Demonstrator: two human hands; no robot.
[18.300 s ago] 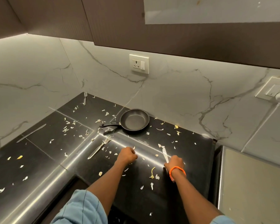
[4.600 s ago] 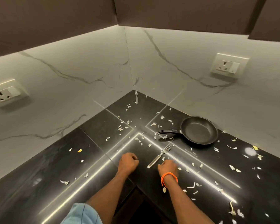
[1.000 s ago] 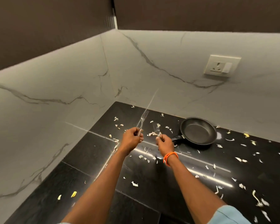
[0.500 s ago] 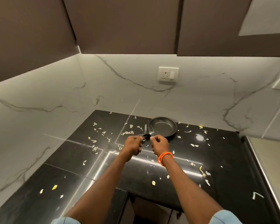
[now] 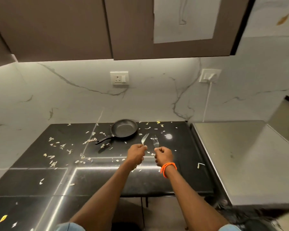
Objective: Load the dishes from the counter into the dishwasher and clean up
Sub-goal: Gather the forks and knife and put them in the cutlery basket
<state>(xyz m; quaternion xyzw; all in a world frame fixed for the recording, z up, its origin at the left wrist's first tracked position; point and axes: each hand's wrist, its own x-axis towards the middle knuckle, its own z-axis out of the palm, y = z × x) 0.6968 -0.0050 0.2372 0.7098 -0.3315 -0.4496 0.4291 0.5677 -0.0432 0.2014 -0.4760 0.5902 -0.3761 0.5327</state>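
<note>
Centrally, both hands are raised above the black bench (image 5: 182, 180), each clenched round the handle of a fork with the tines pointing up and away from the person. Left hand (image 5: 137, 154): fingers curled about the handle of the left fork (image 5: 144, 139), whose head tilts slightly to the right; whether other cutlery is also in this fist cannot be told. Right hand (image 5: 163, 155): fingers and thumb curled about the handle of the right fork (image 5: 155, 142), which stands nearly upright; an orange band (image 5: 168, 169) circles this wrist. The two forks are near each other but apart, and neither touches the bench.

Behind the hands and a little to the left, a small dark frying pan (image 5: 124, 128) rests on the bench close to the marbled wall (image 5: 73, 100), its handle (image 5: 104, 140) pointing to the front left. Pale food scraps (image 5: 90, 140) are scattered across the bench, thickest to the left of the pan handle, with a few more beyond the pan on the right and along the front edge at lower left.

On the wall, a socket (image 5: 119, 78) sits above the pan; a second socket (image 5: 209, 75) farther right carries a plug with a white cable (image 5: 207, 100) running down. Brown wall cupboards (image 5: 65, 27) hang overhead. To the right of the bench lies a grey metallic surface (image 5: 240, 160). Light blue sleeves (image 5: 68, 227) show at the lower edge.
</note>
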